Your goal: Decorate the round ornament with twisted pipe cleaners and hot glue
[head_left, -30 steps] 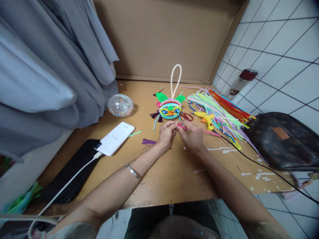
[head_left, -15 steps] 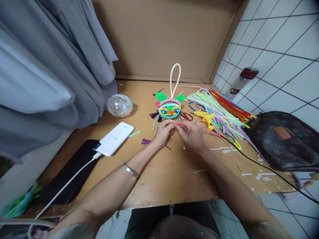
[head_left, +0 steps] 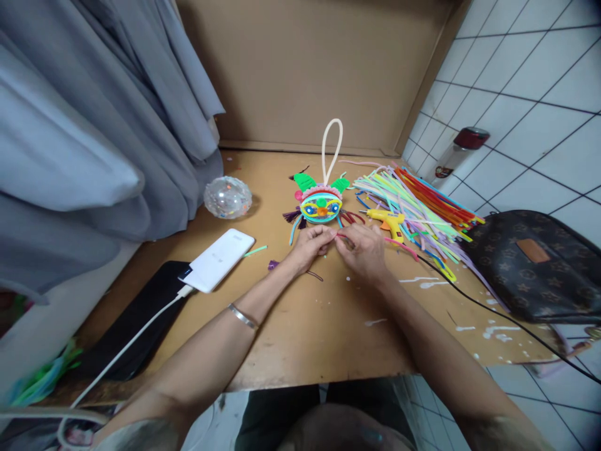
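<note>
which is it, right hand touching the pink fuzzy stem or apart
Touching. The head view shows the right hand pinching the pink fuzzy stem between fingertips.

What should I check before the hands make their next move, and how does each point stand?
1. Pink strip pinched by left hand and right hand: ok, it runs between their fingertips.
2. Glue gun cool or hot: cannot tell; it lies close beyond the right hand.
3. Black cord clear of the right forearm: ok, it runs off to the right.
4. Purple tassel clear of the left forearm: not ok, the arm partly covers it in view.
5. Scissors closed: cannot tell, blades not visible.
</note>
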The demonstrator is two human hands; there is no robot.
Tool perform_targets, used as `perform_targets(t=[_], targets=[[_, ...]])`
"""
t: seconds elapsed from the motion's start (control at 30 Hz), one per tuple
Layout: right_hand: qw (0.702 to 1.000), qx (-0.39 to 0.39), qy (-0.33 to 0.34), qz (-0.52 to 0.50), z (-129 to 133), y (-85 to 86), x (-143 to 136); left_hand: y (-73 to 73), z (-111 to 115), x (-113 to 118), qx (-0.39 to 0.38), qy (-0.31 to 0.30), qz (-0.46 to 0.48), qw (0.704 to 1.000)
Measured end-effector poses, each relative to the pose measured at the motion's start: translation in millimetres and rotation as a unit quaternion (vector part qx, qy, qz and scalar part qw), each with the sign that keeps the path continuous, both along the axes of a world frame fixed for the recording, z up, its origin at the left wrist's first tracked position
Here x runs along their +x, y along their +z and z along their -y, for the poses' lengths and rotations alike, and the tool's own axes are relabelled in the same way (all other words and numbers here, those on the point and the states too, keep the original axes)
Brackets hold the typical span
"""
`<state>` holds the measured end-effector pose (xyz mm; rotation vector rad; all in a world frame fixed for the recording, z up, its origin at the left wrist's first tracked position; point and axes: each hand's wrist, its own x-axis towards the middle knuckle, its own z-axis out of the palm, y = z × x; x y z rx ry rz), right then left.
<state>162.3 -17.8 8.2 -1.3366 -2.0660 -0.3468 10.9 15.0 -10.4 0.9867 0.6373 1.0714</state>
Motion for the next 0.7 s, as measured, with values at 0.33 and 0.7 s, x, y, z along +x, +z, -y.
perform_targets(t=[0.33, 0.7], targets=[[0.999, 0.017, 0.043, -0.016, -3.8, -4.4, 1.4, 0.0, -6.3, -9.6, -0.014, -0.073, 0.010, 0.997], [0.999, -0.048, -0.012, 0.003, -3.1, 4.3, 9.5, -9.3, -6.4, -4.9, 0.072, -0.049, -0.055, 0.995]])
